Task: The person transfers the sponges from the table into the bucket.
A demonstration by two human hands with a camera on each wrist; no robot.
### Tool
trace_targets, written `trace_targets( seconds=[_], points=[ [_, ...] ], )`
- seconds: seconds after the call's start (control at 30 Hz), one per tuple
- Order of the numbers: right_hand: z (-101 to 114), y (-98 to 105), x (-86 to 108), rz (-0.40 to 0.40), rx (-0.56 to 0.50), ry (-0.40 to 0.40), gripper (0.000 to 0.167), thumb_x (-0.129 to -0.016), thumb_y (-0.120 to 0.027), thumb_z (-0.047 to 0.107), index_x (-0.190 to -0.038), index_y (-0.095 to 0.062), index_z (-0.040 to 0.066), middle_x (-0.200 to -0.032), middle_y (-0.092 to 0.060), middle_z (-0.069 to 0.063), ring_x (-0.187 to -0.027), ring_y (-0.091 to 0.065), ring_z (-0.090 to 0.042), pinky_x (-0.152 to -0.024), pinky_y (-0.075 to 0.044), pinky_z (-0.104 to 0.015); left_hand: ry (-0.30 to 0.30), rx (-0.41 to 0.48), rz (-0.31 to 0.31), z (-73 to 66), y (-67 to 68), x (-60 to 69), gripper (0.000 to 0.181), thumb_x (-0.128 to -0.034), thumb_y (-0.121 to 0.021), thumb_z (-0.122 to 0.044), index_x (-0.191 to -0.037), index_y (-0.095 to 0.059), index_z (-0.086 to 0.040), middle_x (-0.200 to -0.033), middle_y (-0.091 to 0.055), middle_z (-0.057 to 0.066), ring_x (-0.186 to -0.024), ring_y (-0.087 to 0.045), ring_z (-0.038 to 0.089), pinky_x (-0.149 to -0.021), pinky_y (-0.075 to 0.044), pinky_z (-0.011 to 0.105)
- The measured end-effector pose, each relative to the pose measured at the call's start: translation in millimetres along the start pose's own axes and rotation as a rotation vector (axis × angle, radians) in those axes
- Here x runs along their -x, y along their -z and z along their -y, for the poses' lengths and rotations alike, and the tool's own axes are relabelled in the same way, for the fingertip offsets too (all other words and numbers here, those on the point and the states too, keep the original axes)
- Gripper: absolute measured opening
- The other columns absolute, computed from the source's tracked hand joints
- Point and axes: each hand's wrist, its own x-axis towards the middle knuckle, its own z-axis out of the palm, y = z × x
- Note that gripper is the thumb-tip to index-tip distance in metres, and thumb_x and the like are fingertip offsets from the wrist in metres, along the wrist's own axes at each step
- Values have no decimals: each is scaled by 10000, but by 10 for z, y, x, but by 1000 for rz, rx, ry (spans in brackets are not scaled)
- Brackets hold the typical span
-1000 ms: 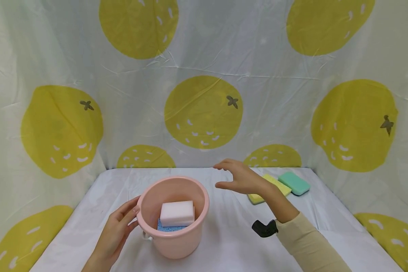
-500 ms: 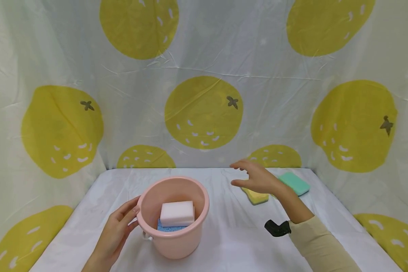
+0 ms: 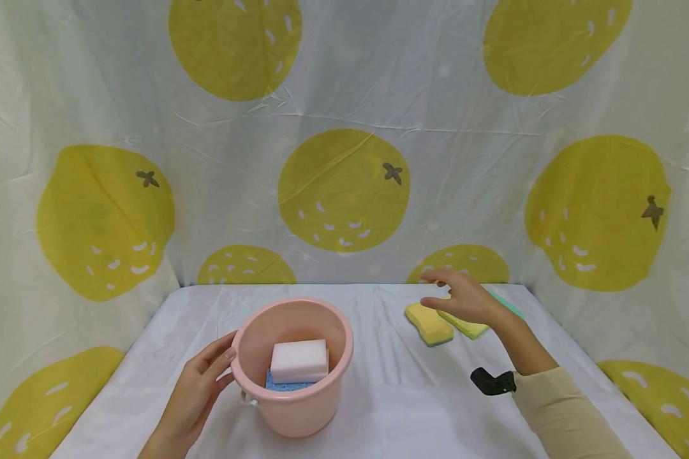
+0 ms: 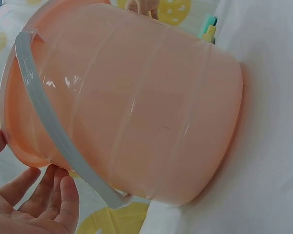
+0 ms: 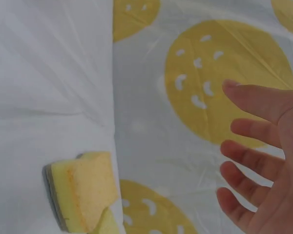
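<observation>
My left hand (image 3: 198, 382) holds the near-left rim of a pink bucket (image 3: 301, 414), thumb over the rim and fingers along the outside. Inside the bucket a white sponge block (image 3: 300, 361) lies on top of a blue sponge (image 3: 287, 386); whatever is beneath them is hidden. To the right, my right hand (image 3: 462, 298) hovers with spread fingers and nothing in its grasp, as the right wrist view (image 5: 278, 161) also has it. Near it on the cloth lie a yellow sponge (image 3: 429, 325), a yellow-green one (image 3: 467, 327) and a green one (image 3: 510, 305), the last two partly covered by the hand.
A white cloth (image 3: 390, 414) covers the table, and lemon-print curtains (image 3: 344, 76) close off the back and sides. The bucket's grey-white handle (image 4: 58, 126) hangs down its side. A black strap piece (image 3: 492, 381) sits at my right wrist.
My right hand has moved right, away from the bucket and over the sponges, uncovering the yellow sponge. The left hand and the bucket have stayed in place.
</observation>
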Motion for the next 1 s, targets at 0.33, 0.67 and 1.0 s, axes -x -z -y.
trace_targets(
  seconds=[0.33,0.67,1.0],
  points=[
    [-324,58,126,-23,25,-115,532,-957,-775,291,-1356,-627,-28,-1272,-643,-215,-1122,-606,-411,-919,-521,-579,-16,1,9,16,7,-6,486,-1090,-553,-151,-1500,-447,89,-1399,-603,-29,-1239,-578,118,-930,-557,305],
    [-541,83,232,-16,22,-214,590,-968,-750,372,-1353,-614,-54,-1277,-628,-246,-1129,-593,-438,-923,-522,-583,-51,12,26,27,9,-1,477,-1091,-542,-124,-1496,-438,105,-1404,-601,-16,-1245,-577,116,-934,-557,310],
    [-739,171,314,-1,35,-287,628,-979,-730,404,-1374,-587,-62,-1279,-620,-263,-1147,-583,-465,-915,-519,-595,-42,18,19,18,-2,1,486,-1089,-552,-133,-1500,-438,100,-1397,-607,-25,-1241,-576,109,-939,-551,297]
  ],
)
